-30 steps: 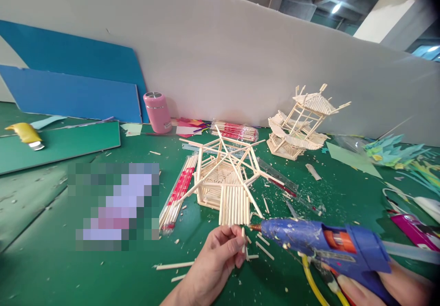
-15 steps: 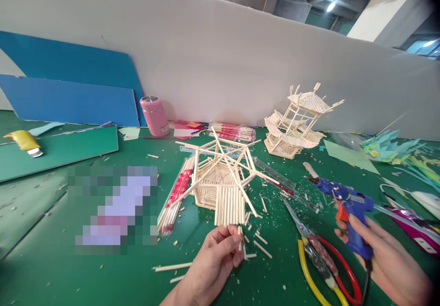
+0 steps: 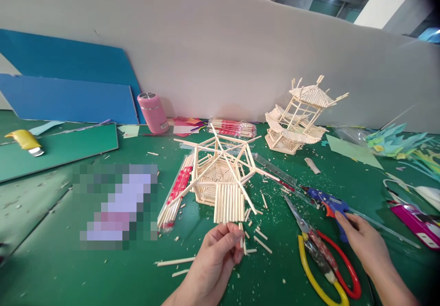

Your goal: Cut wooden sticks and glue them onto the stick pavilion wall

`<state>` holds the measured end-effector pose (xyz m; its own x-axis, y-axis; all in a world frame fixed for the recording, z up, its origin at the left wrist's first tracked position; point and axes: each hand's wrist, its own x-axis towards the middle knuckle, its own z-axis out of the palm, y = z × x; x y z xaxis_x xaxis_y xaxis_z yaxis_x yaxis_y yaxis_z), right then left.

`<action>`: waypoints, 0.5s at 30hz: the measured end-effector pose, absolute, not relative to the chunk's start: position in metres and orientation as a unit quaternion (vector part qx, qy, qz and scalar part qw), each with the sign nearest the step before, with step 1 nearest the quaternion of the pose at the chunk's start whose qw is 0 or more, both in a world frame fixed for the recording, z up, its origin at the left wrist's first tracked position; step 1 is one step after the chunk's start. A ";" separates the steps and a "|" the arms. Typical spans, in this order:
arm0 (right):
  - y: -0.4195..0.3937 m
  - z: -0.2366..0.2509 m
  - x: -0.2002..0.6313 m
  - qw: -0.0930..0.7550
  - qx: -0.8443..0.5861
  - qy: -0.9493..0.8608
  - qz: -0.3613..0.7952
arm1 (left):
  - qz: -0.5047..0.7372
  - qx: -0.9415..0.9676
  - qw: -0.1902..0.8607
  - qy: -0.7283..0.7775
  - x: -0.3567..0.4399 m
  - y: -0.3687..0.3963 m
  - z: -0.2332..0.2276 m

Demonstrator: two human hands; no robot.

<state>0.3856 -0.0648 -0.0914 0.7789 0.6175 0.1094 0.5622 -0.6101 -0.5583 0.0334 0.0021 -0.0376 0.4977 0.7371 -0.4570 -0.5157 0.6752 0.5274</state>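
My left hand (image 3: 222, 248) is closed in a pinch on a short wooden stick (image 3: 241, 236), just in front of a six-sided stick model (image 3: 230, 203). That model has an open frame on top, with sticks crossing at the centre and a panel of sticks laid side by side at its front. My right hand (image 3: 366, 242) is wrapped round the handle of a blue glue gun (image 3: 325, 198), low over the table, its nozzle pointing left. Large scissors (image 3: 312, 239) with one yellow and one red handle lie between my hands. Loose stick pieces (image 3: 263, 245) are scattered near my left fingertips.
A bundle of sticks (image 3: 177, 191) lies left of the model. Behind stand a pink flask (image 3: 153, 113) and a tiered stick pavilion (image 3: 295, 120). A yellow-handled cutter (image 3: 24, 140) rests on a green board (image 3: 75, 148). A magenta object (image 3: 414, 223) sits far right.
My right hand has lowered the glue gun and moved it forward toward the table, beyond the scissors. My left hand stays nearly in place, still pinching the stick. The view has shifted slightly.
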 end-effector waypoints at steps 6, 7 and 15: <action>-0.067 -0.050 0.306 0.388 -0.851 -0.353 0.036 | 0.378 0.159 0.844 0.345 0.037 0.002 -0.033; -0.067 -0.042 0.284 0.416 -0.822 -0.379 0.088 | 0.378 0.161 0.844 0.345 0.038 0.001 -0.033; -0.052 -0.026 0.154 0.477 -0.588 -0.449 0.475 | 0.378 0.151 0.844 0.349 0.039 0.000 -0.027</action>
